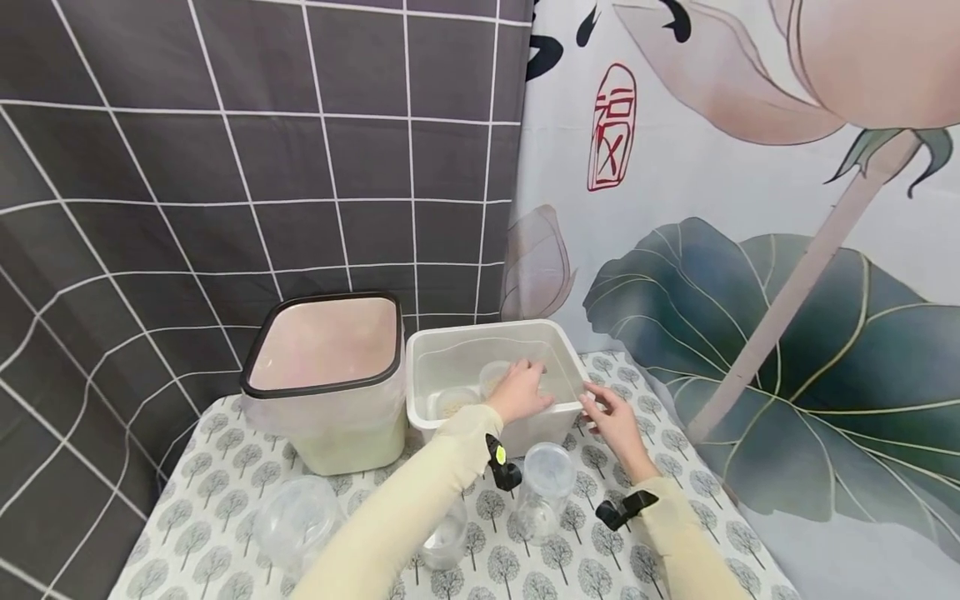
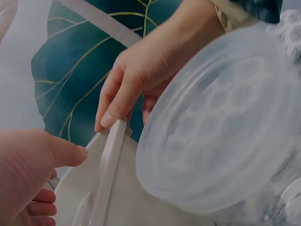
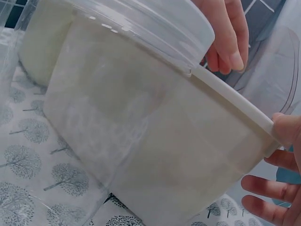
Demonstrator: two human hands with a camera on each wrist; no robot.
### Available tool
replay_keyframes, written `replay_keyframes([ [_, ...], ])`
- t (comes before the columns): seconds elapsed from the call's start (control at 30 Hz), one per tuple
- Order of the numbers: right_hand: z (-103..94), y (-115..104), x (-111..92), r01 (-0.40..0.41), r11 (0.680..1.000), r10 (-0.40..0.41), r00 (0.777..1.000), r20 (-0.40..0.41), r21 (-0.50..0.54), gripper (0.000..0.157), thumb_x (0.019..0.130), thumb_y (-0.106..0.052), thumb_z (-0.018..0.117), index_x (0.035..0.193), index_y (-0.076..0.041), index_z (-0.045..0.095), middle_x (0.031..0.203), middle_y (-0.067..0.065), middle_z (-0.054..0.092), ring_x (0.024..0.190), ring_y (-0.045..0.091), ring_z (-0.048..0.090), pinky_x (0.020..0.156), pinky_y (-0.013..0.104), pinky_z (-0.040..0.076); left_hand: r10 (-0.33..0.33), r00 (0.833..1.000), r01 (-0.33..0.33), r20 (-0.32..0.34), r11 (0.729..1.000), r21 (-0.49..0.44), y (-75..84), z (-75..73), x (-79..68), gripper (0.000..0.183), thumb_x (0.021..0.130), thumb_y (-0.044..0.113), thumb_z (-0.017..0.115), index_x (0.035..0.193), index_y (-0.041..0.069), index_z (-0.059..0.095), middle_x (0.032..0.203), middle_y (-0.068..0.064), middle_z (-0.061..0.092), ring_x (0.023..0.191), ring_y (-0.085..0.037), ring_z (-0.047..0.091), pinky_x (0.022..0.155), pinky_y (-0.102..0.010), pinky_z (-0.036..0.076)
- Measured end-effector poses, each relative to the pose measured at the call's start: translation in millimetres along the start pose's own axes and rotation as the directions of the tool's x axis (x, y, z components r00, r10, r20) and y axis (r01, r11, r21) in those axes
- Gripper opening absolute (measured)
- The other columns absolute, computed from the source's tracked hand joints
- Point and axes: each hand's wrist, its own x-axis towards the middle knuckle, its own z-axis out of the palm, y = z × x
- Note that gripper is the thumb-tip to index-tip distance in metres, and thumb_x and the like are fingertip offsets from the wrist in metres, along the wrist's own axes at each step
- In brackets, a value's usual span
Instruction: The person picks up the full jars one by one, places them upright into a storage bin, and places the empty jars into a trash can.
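A white rectangular bin [image 1: 480,333] stands on the table. Inside it sit two clear round containers, one [image 1: 453,403] with pale grain-like contents and another [image 1: 492,375] partly behind my left hand. Over the bin's front right part, my left hand [image 1: 521,390] hangs with loosely bent fingers; nothing shows in it. My right hand [image 1: 617,425] grips the rim at the bin's right front corner, thumb [image 3: 284,126] against the rim. A clear lidded jar [image 1: 547,475] stands in front of the bin, its frosted lid [image 2: 216,122] large in the left wrist view.
Left of the bin stands a taller pale bin [image 1: 322,387] with a black rim. Nearer lie a large clear round container [image 1: 296,512] and a smaller clear one [image 1: 447,537], partly behind my left sleeve. A dark grid curtain [image 1: 360,167] and a printed cloth [image 1: 570,250] hang behind.
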Motion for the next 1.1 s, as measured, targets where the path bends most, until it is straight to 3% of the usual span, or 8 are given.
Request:
replay_keyframes([
  [0.03,0.2,0.8,0.2,-0.002,1.000,0.002,1.000,0.000,0.002,0.047,0.092,-0.032,0.059,0.130,-0.006,0.052,0.110,0.021,0.061,0.074,0.020,0.063,0.061,0.035,0.055,0.002,1.000,-0.002,0.000,1.000,-0.012,-1.0,0.5,-1.7,0.052,0.082,0.031,0.068,0.125,0.005,0.053,0.116,-0.014,0.054,0.107,-0.027,0.051,0.090,-0.038,0.046],
  [0.07,0.7,-19.2,-6.8,-0.021,1.000,0.020,1.000,-0.014,-0.020,0.048,0.091,-0.033,0.059,0.130,-0.005,0.052,0.109,0.022,0.061,0.073,0.021,0.063,0.059,0.036,0.055,0.005,1.000,-0.004,0.001,1.000,-0.026,-1.8,0.8,-3.4,0.051,0.083,0.031,0.067,0.125,0.006,0.053,0.116,-0.014,0.054,0.107,-0.027,0.050,0.090,-0.038,0.046],
  [0.27,-2.1,27.1,9.0,0.054,0.997,-0.054,0.999,0.005,0.059,0.042,0.092,-0.031,0.059,0.131,-0.017,0.053,0.106,0.009,0.064,0.073,0.023,0.064,0.053,0.029,0.052,-0.008,1.000,0.008,-0.003,0.998,-0.070,-5.0,-1.3,-11.9,0.050,0.085,0.032,0.066,0.126,0.007,0.053,0.118,-0.011,0.052,0.109,-0.025,0.050,0.091,-0.039,0.046],
  [0.43,-2.7,31.7,10.4,0.056,0.997,-0.057,0.998,0.020,0.061,0.043,0.093,-0.026,0.057,0.134,-0.013,0.050,0.116,0.017,0.060,0.075,0.027,0.064,0.057,0.034,0.054,-0.007,1.000,0.007,-0.007,0.998,-0.063,-11.1,-5.9,-21.4,0.051,0.086,0.032,0.064,0.128,0.006,0.052,0.124,-0.011,0.051,0.114,-0.025,0.048,0.096,-0.040,0.043],
  [0.5,-2.0,49.1,14.0,0.077,0.993,-0.079,0.997,0.020,0.088,0.043,0.093,-0.025,0.057,0.134,-0.014,0.050,0.118,0.016,0.060,0.075,0.025,0.065,0.058,0.033,0.054,0.008,1.000,-0.009,-0.015,0.999,-0.047,-13.8,-8.4,-25.8,0.052,0.087,0.035,0.063,0.128,0.006,0.051,0.125,-0.012,0.051,0.115,-0.025,0.047,0.098,-0.040,0.041],
  [0.57,1.6,53.2,14.2,0.040,0.999,-0.040,0.999,-0.022,0.024,0.044,0.092,-0.036,0.057,0.133,-0.020,0.051,0.119,0.012,0.060,0.074,0.022,0.065,0.055,0.036,0.054,0.025,0.999,-0.026,-0.028,0.999,-0.030,-16.1,-11.0,-30.5,0.053,0.087,0.037,0.063,0.127,0.005,0.052,0.125,-0.012,0.051,0.116,-0.025,0.047,0.099,-0.040,0.040],
  [0.8,5.8,-21.4,-12.9,-0.031,0.997,0.027,0.998,-0.060,-0.076,0.052,0.096,-0.038,0.049,0.137,-0.006,0.045,0.119,0.028,0.055,0.075,0.033,0.065,0.059,0.035,0.055,0.060,0.997,-0.060,-0.042,0.998,-0.013,-19.5,-22.3,-43.9,0.052,0.086,0.030,0.065,0.128,0.003,0.050,0.126,-0.011,0.050,0.119,-0.024,0.046,0.102,-0.036,0.037],
  [1.1,8.6,-37.7,-20.1,-0.122,0.974,0.107,0.990,-0.087,-0.191,0.049,0.097,-0.039,0.045,0.137,-0.012,0.046,0.130,0.019,0.048,0.086,0.024,0.061,0.064,0.028,0.053,0.071,0.996,-0.070,-0.061,0.997,0.013,-27.8,-26.7,-56.6,0.056,0.087,0.033,0.063,0.131,0.004,0.047,0.133,-0.013,0.046,0.123,-0.025,0.042,0.102,-0.037,0.038],
])
